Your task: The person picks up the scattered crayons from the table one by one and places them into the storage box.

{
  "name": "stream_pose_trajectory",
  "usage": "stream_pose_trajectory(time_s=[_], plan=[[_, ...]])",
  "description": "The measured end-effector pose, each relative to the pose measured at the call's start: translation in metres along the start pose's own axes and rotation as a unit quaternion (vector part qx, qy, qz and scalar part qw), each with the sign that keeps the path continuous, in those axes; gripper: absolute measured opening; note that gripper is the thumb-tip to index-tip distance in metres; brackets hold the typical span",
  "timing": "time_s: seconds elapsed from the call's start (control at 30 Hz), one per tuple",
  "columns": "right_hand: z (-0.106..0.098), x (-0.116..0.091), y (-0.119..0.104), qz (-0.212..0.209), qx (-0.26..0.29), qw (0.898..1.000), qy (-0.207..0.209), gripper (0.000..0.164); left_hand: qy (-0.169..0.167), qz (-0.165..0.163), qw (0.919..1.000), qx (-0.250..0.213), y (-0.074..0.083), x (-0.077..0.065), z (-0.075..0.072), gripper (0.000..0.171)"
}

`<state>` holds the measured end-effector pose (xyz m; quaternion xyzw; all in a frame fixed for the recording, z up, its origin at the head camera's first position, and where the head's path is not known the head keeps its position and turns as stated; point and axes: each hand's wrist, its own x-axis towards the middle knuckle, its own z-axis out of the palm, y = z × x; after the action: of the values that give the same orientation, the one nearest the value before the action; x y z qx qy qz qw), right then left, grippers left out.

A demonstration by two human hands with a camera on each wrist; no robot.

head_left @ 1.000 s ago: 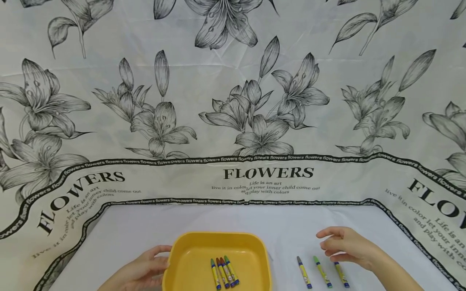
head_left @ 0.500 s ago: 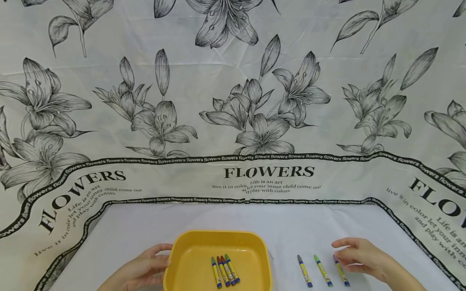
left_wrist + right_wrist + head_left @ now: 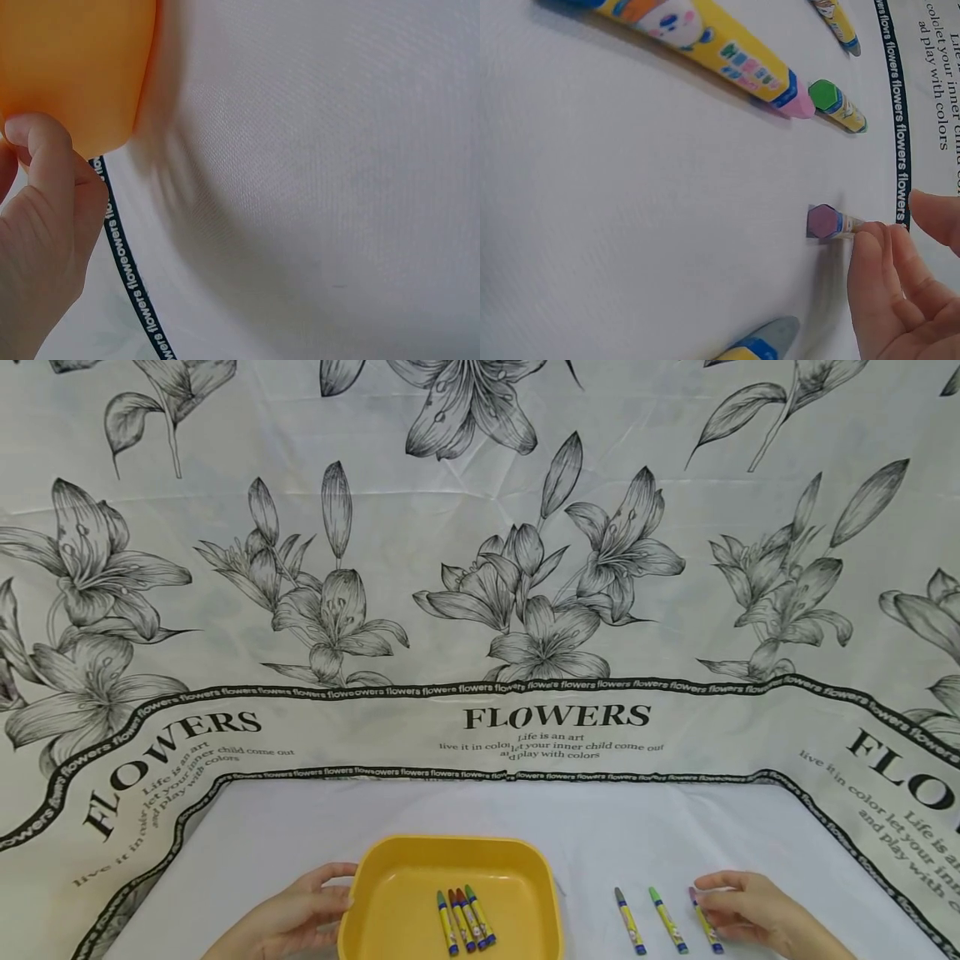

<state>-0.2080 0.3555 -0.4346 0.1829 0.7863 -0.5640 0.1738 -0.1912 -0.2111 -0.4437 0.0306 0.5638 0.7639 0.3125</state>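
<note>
A yellow tray (image 3: 525, 852) stands at the front middle of the table, with several crayons (image 3: 468, 918) side by side in it. My left hand (image 3: 300, 910) rests its fingers against the tray's outer left side; the left wrist view also has the left hand (image 3: 49, 195) at the orange-looking wall. Right of the tray lie a grey crayon (image 3: 628, 920), a green crayon (image 3: 667, 920) and a purple crayon (image 3: 694, 902). My right hand (image 3: 757, 910) is over the purple one and partly covers it. In the right wrist view its fingertips (image 3: 874, 234) overlap the far part of the purple crayon (image 3: 825, 221).
A white cloth (image 3: 450, 806) covers the table, and a flower-printed curtain (image 3: 480, 568) hangs behind it. In the right wrist view, a pink-tipped crayon (image 3: 720, 45) lies near the camera and a grey-tipped crayon (image 3: 765, 341) at the bottom edge.
My right hand has come down and shifted slightly right, from above the crayons to the purple one. The left hand and the tray stay in place.
</note>
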Motion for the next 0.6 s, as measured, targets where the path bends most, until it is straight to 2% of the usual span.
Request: stream_pose_trajectory(time_s=[0.13, 0.3, 0.6], plan=[[0.003, 0.003, 0.006, 0.002, -0.013, 1.000, 0.024, 0.023, 0.000, 0.001, 1.0000, -0.002, 0.000, 0.000, 0.000, 0.043], [0.008, 0.007, 0.008, 0.010, -0.060, 0.997, 0.057, 0.021, -0.006, 0.000, 1.0000, -0.006, 0.000, 0.000, 0.000, 0.041], [0.014, 0.013, 0.008, 0.006, -0.137, 0.988, 0.075, 0.019, 0.014, -0.001, 0.9999, 0.000, 0.001, 0.000, 0.003, 0.045]])
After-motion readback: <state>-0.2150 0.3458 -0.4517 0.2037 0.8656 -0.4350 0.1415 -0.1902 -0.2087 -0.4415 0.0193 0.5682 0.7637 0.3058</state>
